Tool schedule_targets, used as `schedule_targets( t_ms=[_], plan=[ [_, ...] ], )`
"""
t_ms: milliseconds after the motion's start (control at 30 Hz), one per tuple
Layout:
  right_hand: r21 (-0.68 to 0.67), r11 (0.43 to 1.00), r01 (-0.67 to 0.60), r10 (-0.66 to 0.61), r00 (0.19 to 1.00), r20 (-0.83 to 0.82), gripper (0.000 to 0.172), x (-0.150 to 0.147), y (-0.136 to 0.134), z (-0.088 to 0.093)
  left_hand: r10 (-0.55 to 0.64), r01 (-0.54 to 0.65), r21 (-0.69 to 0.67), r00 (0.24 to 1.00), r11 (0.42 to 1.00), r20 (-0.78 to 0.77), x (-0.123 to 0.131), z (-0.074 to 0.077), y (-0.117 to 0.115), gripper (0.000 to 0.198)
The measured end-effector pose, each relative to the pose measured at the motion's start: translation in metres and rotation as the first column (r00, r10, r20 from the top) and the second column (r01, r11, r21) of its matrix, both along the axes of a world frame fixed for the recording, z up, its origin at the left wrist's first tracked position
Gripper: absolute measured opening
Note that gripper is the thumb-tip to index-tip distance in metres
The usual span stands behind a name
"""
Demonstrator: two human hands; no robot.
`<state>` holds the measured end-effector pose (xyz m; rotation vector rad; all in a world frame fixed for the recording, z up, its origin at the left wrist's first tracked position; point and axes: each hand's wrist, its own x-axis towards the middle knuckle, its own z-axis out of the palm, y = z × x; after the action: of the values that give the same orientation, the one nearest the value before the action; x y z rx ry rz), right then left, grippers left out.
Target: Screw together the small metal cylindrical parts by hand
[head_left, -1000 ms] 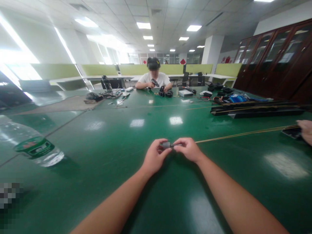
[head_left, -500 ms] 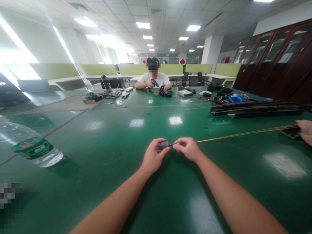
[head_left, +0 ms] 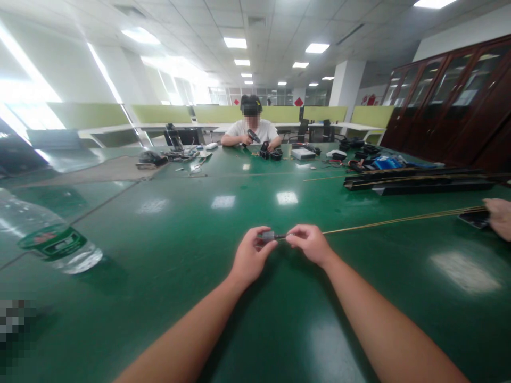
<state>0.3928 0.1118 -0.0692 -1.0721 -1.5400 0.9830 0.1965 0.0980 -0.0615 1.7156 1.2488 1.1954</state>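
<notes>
Green, glossy worktop (head_left: pixel 179 223), seen from its near edge. Toward the middle of that edge both forearms reach in, and the hands meet just above the surface. The left hand (head_left: pixel 250 256) is closed in a pinch on a small grey part (head_left: pixel 268 235), with thumb and fingertips round it. The right hand (head_left: pixel 308 244) is closed in a pinch on a thin dark stem (head_left: pixel 281 236) that juts from the part's right end. A thin brass-coloured rod (head_left: pixel 399 218) lies on the worktop from just beside the right hand toward the right edge; whether it joins the stem cannot be told. Change over the last second is very slight. Both pinches persist and the part sits at the same spot between the fingertips. The right fingertips appear a shade farther from the part, so a little more stem shows, though a small nod of the camera could account for this. Judged from that, the work on the part is a slow fingertip adjustment, neither finished nor let go. The surroundings are as before: a bottle (head_left: pixel 51 239) at the left edge, black rails (head_left: pixel 419 183) toward the far right corner, a co-worker (head_left: pixel 250 130) seated at the far edge, and another person's hand (head_left: pixel 499 217) at the right edge.
</notes>
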Motion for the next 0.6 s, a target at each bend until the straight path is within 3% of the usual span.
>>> schedule_targets(
  t_ms=[300,400,500,600],
  plan=[
    [-0.007,0.999,0.037,-0.037,0.999,-0.036,0.018,0.002,0.001,0.000,0.030,-0.030,-0.009,0.999,1.000,0.024,-0.001,-0.001,0.002,0.039],
    [-0.038,0.996,0.082,-0.089,0.964,-0.249,0.021,0.006,0.005,-0.001,0.066,-0.063,-0.028,0.991,0.998,0.116,-0.002,0.000,0.003,0.037],
    [-0.094,0.989,0.115,-0.147,0.857,-0.493,0.028,0.011,0.010,-0.002,0.132,-0.113,-0.088,0.960,0.990,0.248,-0.004,-0.002,0.008,0.040],
    [-0.177,0.982,0.068,-0.155,0.821,-0.549,0.033,0.011,0.012,-0.004,0.192,-0.119,-0.181,0.862,0.976,0.468,-0.008,-0.002,0.012,0.042]
  ],
)
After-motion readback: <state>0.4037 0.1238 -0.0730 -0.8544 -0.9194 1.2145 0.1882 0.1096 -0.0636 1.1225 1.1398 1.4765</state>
